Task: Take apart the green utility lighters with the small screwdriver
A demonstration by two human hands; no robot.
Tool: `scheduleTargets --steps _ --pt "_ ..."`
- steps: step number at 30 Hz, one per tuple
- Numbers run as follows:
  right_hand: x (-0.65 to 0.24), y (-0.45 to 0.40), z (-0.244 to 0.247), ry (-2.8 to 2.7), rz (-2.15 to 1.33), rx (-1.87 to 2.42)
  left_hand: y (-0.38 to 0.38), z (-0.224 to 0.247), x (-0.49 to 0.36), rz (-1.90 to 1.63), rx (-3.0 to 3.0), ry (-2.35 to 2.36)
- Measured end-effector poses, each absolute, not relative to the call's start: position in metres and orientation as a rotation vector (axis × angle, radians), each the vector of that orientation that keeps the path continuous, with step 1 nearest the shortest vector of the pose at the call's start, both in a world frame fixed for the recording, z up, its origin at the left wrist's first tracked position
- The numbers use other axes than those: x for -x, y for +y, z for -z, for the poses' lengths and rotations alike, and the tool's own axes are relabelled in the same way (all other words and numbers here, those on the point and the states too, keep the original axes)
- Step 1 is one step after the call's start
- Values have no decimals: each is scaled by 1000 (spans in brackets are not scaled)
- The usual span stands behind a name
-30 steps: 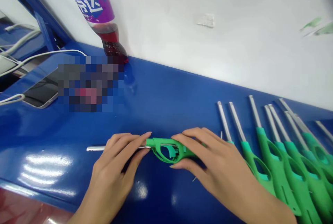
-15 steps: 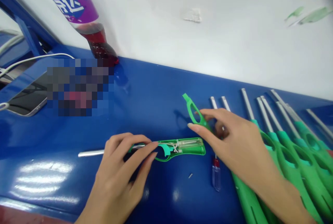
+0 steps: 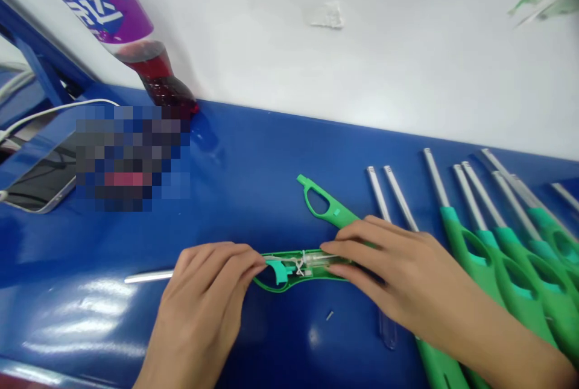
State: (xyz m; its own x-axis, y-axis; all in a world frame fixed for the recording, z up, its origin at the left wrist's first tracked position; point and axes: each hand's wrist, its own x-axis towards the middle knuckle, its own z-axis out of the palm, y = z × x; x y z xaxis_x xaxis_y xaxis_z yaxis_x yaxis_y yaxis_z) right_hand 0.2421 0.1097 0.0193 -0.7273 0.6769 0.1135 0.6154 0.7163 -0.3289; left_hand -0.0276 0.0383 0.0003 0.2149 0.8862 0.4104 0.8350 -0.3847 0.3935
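An opened long-nosed gas lighter (image 3: 271,287) lies across the blue table, its green half shell showing a teal trigger (image 3: 280,271), white wires and a clear fuel tank (image 3: 314,258). My left hand (image 3: 203,292) is closed around its front part, with the metal tube (image 3: 149,277) sticking out to the left. At the handle end, my right hand (image 3: 384,262) pinches over the tank, hiding the end of the shell. Just behind, the loose green cover half (image 3: 339,213) rests with one end hidden by my right fingers. A small screw (image 3: 330,315) lies in front.
Several green lighters (image 3: 502,256) lie side by side at the right. A screwdriver (image 3: 388,332) with a clear handle is partly under my right hand. A soda bottle (image 3: 158,75) stands at the back left, near a phone (image 3: 43,175) with a white cable.
My right hand has let go of the green cover half, which now lies on the table, and has moved down onto the lighter's tank end. My left hand stays on the front part.
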Motion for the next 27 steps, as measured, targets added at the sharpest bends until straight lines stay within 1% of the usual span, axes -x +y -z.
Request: scheduleTargets --steps 3,6,8,17,20,27 --pt "-240 112 -18 -2710 -311 964 33 0 32 -933 -2331 1793" --pt "-239 113 -20 -2723 -257 939 32 0 38 -969 -2047 2061" --pt "-240 113 -21 -2720 -231 942 35 0 40 -981 -1966 2130" --pt "-239 111 -22 -2657 -92 869 49 0 7 -948 -2245 1627" --pt "-239 112 -22 -2660 -106 869 50 5 1 -992 -2233 1615" --pt "-242 117 -26 -2689 -49 834 52 6 2 -953 -2254 1656"
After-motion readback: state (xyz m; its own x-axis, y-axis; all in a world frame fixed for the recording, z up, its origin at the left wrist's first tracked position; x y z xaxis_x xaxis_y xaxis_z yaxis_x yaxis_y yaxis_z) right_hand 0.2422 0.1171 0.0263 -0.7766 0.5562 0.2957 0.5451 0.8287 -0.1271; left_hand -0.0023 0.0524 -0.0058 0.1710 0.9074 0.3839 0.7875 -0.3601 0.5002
